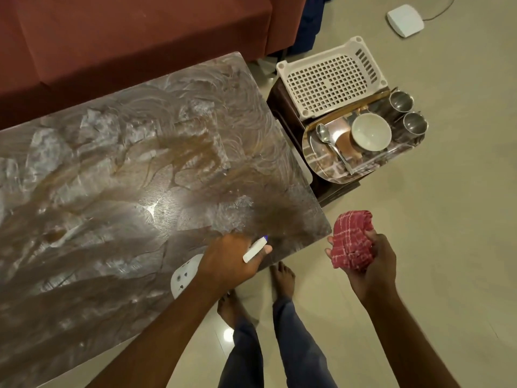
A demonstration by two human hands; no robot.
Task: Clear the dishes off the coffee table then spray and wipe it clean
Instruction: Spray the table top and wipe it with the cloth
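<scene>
- Left hand (232, 259) grips a white spray bottle (254, 250) over the coffee table's (112, 163) near corner.
- Right hand (372, 264) clenches a red cloth (352, 239) — just off that corner.

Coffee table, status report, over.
Left hand grips the spray bottle over the near corner. Right hand holds the red cloth off the table. Dishes cleared to the side stand. Nothing in the way.
</scene>
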